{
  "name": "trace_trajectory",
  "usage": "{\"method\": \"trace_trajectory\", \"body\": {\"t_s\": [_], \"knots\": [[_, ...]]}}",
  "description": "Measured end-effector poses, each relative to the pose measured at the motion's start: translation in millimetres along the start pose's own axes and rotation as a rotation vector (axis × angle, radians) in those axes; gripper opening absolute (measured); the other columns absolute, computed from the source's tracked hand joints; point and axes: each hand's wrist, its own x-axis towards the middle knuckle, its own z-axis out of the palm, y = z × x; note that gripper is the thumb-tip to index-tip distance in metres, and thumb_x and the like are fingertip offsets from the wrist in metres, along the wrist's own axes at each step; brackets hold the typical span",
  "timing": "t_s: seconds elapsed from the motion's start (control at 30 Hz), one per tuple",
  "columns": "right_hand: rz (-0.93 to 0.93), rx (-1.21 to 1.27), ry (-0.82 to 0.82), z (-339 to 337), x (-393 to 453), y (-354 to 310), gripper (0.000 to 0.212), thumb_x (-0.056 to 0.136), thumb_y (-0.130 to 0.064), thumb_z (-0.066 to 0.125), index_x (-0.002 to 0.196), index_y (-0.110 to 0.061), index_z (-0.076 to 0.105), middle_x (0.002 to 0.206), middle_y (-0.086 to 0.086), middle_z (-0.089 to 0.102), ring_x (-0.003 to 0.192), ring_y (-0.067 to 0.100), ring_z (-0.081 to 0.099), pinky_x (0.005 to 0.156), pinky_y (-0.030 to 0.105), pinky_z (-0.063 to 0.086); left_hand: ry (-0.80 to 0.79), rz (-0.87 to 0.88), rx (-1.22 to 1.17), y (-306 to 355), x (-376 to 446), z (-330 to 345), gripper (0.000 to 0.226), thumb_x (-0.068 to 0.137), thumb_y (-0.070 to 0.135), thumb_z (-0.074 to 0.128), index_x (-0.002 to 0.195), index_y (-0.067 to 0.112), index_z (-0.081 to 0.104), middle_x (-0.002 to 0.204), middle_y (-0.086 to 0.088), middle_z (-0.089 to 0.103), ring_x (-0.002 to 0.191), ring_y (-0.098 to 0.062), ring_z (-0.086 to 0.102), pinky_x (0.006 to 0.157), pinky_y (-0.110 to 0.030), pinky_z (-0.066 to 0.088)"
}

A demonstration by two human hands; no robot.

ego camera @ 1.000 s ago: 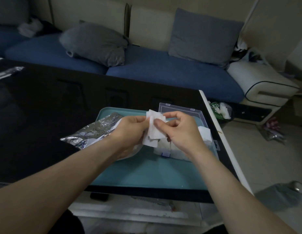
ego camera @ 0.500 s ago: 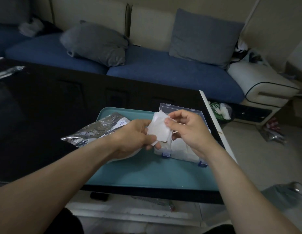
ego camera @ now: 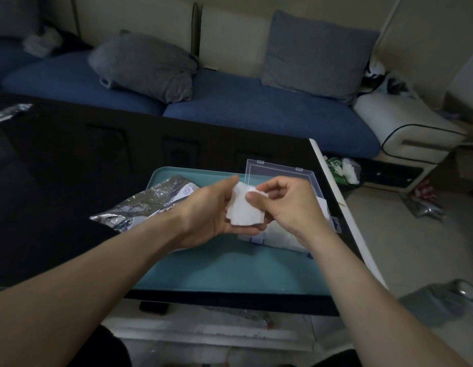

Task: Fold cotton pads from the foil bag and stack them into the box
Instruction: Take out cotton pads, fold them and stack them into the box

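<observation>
Facing up, cotton pad (ego camera: 245, 211) in hands

Dim room, soft flat light, weak shadows. Dark table (ego camera: 71, 181) nearly black with faint reflections. White pad (ego camera: 244, 210) brightest. Wide-angle bending at edges, corners slightly soft.

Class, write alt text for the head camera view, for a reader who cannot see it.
Two bare hands, left hand and right hand, hold a white cotton pad above a teal tray. An open clear plastic box lies behind them, a foil bag to the left.
</observation>
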Motion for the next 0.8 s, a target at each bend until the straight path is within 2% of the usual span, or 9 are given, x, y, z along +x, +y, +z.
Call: {"method": "trace_trajectory", "body": {"t_s": [0.13,0.23,0.33,0.4,0.47,0.6,0.67,0.7,0.8], "knots": [[0.068,0.187,-0.15,-4,-3,-6,0.012,0.086,-0.002,0.075,0.097,-0.005,0.074,0.08,0.012,0.077,0.063,0.022,0.073,0.064,0.03,0.063,0.158,0.13,0.18,-7,2,-2,0.025,0.103,0.001,0.039,0.119,-0.009,0.055,0.088,-0.019,0.069,0.069,-0.023,0.069,0.057,-0.026,0.056],[0.148,0.256,-0.124,-18,-1,-7,0.017,0.083,0.006,0.074,0.099,0.0,0.073,0.077,0.014,0.076,0.059,0.018,0.071,0.059,0.024,0.06,0.239,0.154,0.107,-6,1,-3,0.022,0.104,-0.001,0.038,0.105,-0.002,0.059,0.079,-0.016,0.07,0.061,-0.023,0.069,0.053,-0.026,0.058],[0.138,0.324,-0.023,-36,2,-7,0.018,0.082,0.002,0.077,0.098,-0.004,0.072,0.073,0.007,0.075,0.06,0.015,0.07,0.057,0.022,0.057,0.311,0.163,0.067,-4,2,-4,0.021,0.104,-0.002,0.035,0.108,-0.003,0.056,0.088,-0.022,0.067,0.065,-0.027,0.069,0.055,-0.031,0.06],[0.085,0.349,-0.069,-38,-1,-10,0.018,0.081,-0.001,0.079,0.096,-0.006,0.071,0.074,0.006,0.075,0.062,0.014,0.07,0.056,0.021,0.055,0.265,0.154,0.089,-4,1,-3,0.023,0.104,-0.002,0.036,0.11,-0.002,0.058,0.095,-0.023,0.068,0.073,-0.029,0.069,0.059,-0.033,0.061],[-0.003,0.2,-0.131,-28,-5,-11,0.017,0.08,-0.004,0.082,0.092,-0.009,0.071,0.073,0.004,0.076,0.064,0.014,0.071,0.054,0.019,0.051,0.157,0.116,0.092,-3,-1,1,0.026,0.104,0.003,0.035,0.112,0.0,0.06,0.099,-0.021,0.07,0.081,-0.03,0.069,0.061,-0.033,0.059],[-0.113,-0.07,0.011,-4,0,-1,0.023,0.073,-0.013,0.089,0.086,-0.022,0.072,0.076,-0.004,0.073,0.065,0.003,0.065,0.063,0.021,0.053,-0.045,0.031,-0.048,-1,1,8,0.041,0.106,0.029,0.03,0.113,0.002,0.06,0.101,-0.016,0.065,0.083,-0.028,0.065,0.061,-0.029,0.051],[-0.223,-0.188,0.048,-5,2,-1,0.034,0.075,-0.016,0.087,0.101,-0.03,0.068,0.094,-0.009,0.067,0.076,0.002,0.06,0.068,0.02,0.05,-0.027,0.045,-0.043,0,2,7,0.034,0.104,0.029,0.037,0.11,0.006,0.061,0.099,-0.013,0.064,0.081,-0.023,0.064,0.064,-0.028,0.051],[-0.269,-0.215,-0.01,-7,1,-2,0.046,0.077,-0.016,0.084,0.114,-0.033,0.064,0.107,-0.008,0.063,0.088,0.003,0.059,0.072,0.02,0.048,-0.016,0.05,-0.033,1,2,6,0.028,0.101,0.026,0.043,0.109,0.007,0.061,0.1,-0.011,0.064,0.081,-0.021,0.063,0.069,-0.029,0.051],[-0.265,-0.26,-0.353,-8,-6,-3,0.094,0.068,-0.022,0.09,0.146,-0.037,0.04,0.137,-0.012,0.046,0.117,0.003,0.053,0.086,0.019,0.05,-0.099,0.019,-0.077,2,1,7,0.027,0.089,0.016,0.052,0.111,0.007,0.063,0.107,-0.012,0.066,0.088,-0.021,0.064,0.087,-0.034,0.049]]}}
